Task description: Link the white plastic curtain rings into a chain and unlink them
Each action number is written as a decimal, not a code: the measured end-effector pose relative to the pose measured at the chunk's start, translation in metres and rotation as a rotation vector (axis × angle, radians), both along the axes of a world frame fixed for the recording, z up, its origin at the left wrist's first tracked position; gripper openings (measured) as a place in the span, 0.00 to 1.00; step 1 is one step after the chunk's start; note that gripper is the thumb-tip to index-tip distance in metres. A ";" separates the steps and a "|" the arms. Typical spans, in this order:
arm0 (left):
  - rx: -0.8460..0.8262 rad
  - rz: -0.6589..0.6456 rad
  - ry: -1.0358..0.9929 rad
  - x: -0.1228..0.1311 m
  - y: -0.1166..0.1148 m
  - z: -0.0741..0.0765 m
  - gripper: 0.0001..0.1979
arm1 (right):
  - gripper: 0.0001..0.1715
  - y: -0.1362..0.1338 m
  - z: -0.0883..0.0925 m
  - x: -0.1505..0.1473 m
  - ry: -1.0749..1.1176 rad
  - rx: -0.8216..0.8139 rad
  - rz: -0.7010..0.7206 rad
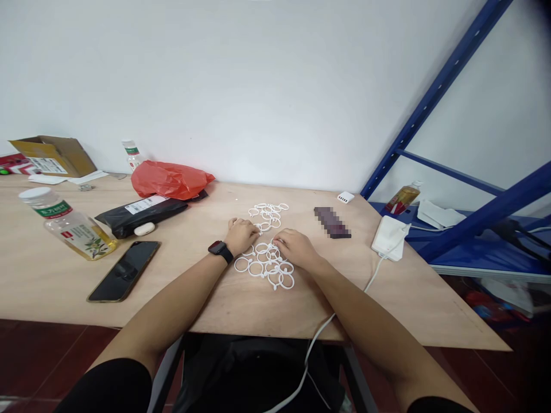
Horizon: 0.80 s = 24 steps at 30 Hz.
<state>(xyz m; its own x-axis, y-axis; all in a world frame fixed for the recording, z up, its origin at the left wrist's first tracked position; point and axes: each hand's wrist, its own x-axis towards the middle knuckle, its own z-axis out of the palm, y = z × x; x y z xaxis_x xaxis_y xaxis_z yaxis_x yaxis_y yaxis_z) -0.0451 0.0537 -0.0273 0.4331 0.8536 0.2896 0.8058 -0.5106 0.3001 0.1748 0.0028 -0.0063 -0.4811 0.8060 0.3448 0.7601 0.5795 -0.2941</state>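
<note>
White plastic curtain rings with small eyelets lie in two loose groups on the wooden table. The nearer group of rings [255,268] overlaps in places, and the farther group of rings [275,219] is close to the wall side. My left hand [241,235], with a black watch on its wrist, has its fingers bent and closed at the edge of a ring between the groups. Over the nearer group, my right hand [297,246] pinches a white ring at its fingertips. The fingers partly hide both held rings.
Left on the table [206,312] are a phone [124,272], an oil bottle [71,226], a black parcel [144,213] and a red bag [170,179]. To the right lie a pixelated dark item [332,222] and a white power strip [390,238], whose cable crosses the front edge.
</note>
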 end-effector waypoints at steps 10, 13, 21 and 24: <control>0.074 -0.008 -0.331 0.006 -0.013 0.010 0.09 | 0.10 0.000 -0.001 -0.001 0.264 0.026 -0.114; 0.006 -0.066 -0.449 0.009 -0.016 0.011 0.08 | 0.14 0.001 -0.002 -0.001 0.299 0.001 -0.136; -0.210 -0.282 -0.832 0.020 -0.029 0.014 0.13 | 0.18 0.001 -0.001 -0.002 0.264 -0.032 -0.156; -0.341 -0.325 -1.007 0.026 -0.033 0.015 0.15 | 0.15 0.000 0.000 -0.003 0.255 -0.036 -0.147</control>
